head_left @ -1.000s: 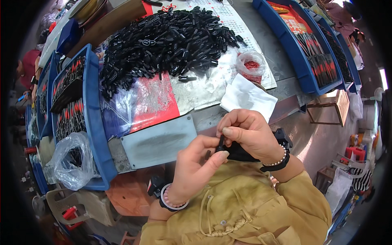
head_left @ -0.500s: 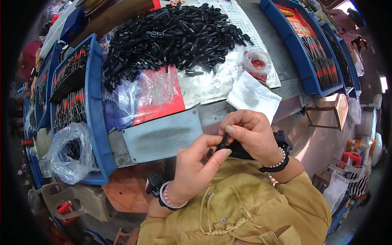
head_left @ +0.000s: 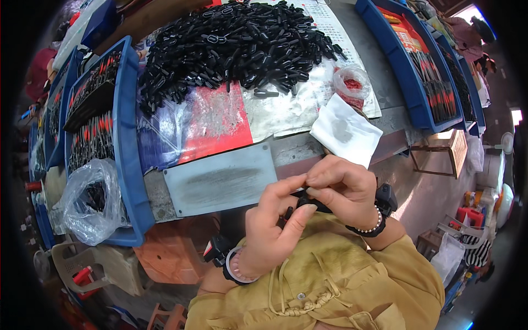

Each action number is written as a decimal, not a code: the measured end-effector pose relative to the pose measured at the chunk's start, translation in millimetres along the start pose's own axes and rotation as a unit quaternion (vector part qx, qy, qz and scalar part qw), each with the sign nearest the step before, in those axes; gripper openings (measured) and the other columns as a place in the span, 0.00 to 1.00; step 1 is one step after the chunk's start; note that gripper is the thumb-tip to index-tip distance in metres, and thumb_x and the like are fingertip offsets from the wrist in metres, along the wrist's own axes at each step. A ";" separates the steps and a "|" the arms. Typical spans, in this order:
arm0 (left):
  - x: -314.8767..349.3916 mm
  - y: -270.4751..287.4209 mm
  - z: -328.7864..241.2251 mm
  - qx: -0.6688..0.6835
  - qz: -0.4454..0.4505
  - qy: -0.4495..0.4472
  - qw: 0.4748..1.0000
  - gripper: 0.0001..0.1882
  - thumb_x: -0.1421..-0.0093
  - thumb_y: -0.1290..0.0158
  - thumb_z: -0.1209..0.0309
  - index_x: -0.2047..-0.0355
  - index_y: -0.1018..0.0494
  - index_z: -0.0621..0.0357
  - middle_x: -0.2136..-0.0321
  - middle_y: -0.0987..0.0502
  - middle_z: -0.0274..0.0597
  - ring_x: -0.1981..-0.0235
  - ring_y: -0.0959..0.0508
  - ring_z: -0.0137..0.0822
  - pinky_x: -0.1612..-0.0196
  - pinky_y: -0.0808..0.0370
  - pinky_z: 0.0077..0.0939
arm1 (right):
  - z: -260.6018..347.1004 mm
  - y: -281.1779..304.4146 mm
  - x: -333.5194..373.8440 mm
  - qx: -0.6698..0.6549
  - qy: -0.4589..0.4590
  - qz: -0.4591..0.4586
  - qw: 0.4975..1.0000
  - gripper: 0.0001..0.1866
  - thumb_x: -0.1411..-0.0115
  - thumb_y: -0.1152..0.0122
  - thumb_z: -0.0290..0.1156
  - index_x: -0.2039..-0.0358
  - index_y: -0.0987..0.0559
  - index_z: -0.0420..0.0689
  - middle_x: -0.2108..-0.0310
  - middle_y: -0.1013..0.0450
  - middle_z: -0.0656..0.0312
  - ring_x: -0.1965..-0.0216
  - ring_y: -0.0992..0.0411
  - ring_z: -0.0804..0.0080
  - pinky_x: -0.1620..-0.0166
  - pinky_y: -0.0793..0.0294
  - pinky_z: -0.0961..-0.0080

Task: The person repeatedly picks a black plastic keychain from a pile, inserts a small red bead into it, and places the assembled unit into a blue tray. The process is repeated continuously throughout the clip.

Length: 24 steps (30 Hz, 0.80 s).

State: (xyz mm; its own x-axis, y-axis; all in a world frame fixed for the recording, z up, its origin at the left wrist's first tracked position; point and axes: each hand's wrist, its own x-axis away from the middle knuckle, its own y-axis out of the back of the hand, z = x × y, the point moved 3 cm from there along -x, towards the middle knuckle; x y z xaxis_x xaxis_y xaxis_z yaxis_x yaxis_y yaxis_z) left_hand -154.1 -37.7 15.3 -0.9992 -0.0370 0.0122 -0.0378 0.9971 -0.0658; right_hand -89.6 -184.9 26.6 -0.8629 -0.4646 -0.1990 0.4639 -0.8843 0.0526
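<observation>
In front of my chest my left hand [head_left: 275,223] is closed, with a small black part [head_left: 288,213] between its thumb and fingers. One end of the part sticks out beside the left thumb; the rest is mostly covered by fingers. My right hand [head_left: 345,190] pinches at the part's far end, its fingertips touching the left index fingertip. Just beyond the hands, at the table edge, lies a pale blue-grey plate [head_left: 223,181] with a dark smudge across its middle. A large heap of similar small black parts [head_left: 236,49] covers the sheets farther back.
Blue bins [head_left: 129,143] holding black-and-red pieces stand on the left, with a clear plastic bag [head_left: 91,203] at the front. More blue bins [head_left: 410,71] are at the right. A white cloth [head_left: 346,129] lies near a bag of red bits [head_left: 352,85]. A wooden stool [head_left: 443,151] stands right.
My hands have come closer together, and the right fingertips now meet the left index finger. Less of the black part shows between them. The whole view has shifted slightly.
</observation>
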 end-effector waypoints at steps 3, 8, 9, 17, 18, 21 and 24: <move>2.0 -0.2 2.1 -0.006 -0.004 -0.006 1.000 0.19 0.42 0.43 0.77 0.50 0.32 0.65 0.81 0.26 0.33 0.79 0.32 0.17 0.75 0.34 0.13 | 2.7 -1.7 1.4 0.045 0.029 -0.013 0.998 0.06 0.45 0.39 0.15 0.66 0.24 0.36 0.69 0.25 0.56 0.69 0.25 0.71 0.66 0.26 0.80; 2.1 -4.3 5.8 0.028 -0.027 -0.016 0.999 0.16 0.41 0.43 0.76 0.54 0.32 0.67 0.81 0.26 0.34 0.79 0.32 0.16 0.76 0.34 0.13 | 0.7 -5.2 5.0 0.081 0.058 -0.048 0.994 0.07 0.45 0.39 0.16 0.66 0.24 0.37 0.68 0.24 0.56 0.69 0.24 0.69 0.67 0.25 0.78; 1.9 -4.8 6.6 0.035 -0.029 -0.012 0.999 0.15 0.41 0.43 0.76 0.55 0.32 0.67 0.81 0.26 0.34 0.79 0.32 0.16 0.76 0.34 0.13 | -0.5 -5.9 5.5 0.085 0.067 -0.057 0.992 0.07 0.46 0.38 0.16 0.66 0.24 0.37 0.68 0.24 0.55 0.69 0.24 0.69 0.67 0.25 0.78; -1.6 -6.9 11.2 0.058 -0.054 -0.031 0.996 0.13 0.40 0.44 0.77 0.57 0.34 0.67 0.79 0.25 0.34 0.78 0.32 0.16 0.76 0.34 0.12 | -5.5 -9.0 8.5 0.084 0.091 -0.062 0.990 0.09 0.47 0.39 0.13 0.65 0.24 0.36 0.67 0.24 0.53 0.69 0.23 0.69 0.67 0.24 0.79; -0.9 -4.4 10.3 0.049 -0.046 -0.029 0.997 0.13 0.40 0.44 0.77 0.57 0.34 0.67 0.79 0.25 0.34 0.78 0.31 0.16 0.76 0.34 0.12 | -5.9 -9.0 8.1 0.068 0.086 -0.061 0.992 0.09 0.47 0.40 0.13 0.65 0.24 0.36 0.67 0.24 0.52 0.69 0.23 0.70 0.67 0.24 0.79; 0.0 -3.8 8.4 0.054 -0.047 -0.023 0.997 0.14 0.40 0.44 0.77 0.55 0.34 0.66 0.78 0.24 0.34 0.77 0.29 0.16 0.74 0.33 0.11 | -6.3 -8.0 5.8 -0.027 0.078 -0.056 0.995 0.10 0.46 0.42 0.13 0.63 0.25 0.34 0.63 0.25 0.50 0.69 0.24 0.73 0.68 0.25 0.81; -0.3 -2.5 7.9 0.069 -0.043 -0.009 0.997 0.16 0.40 0.44 0.77 0.54 0.34 0.66 0.76 0.23 0.34 0.75 0.28 0.16 0.73 0.32 0.11 | -4.1 -7.9 2.3 0.030 0.101 -0.077 0.992 0.10 0.45 0.44 0.12 0.61 0.25 0.33 0.61 0.26 0.49 0.70 0.25 0.76 0.69 0.25 0.82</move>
State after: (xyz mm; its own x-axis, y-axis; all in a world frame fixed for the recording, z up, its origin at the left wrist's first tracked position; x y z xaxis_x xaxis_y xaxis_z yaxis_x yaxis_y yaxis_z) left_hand -153.8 -40.7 7.5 -0.9923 -0.1238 0.0057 -0.1224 0.9719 -0.2010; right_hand -94.4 -178.7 21.8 -0.8621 -0.3109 -0.4001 0.3127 -0.9478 0.0628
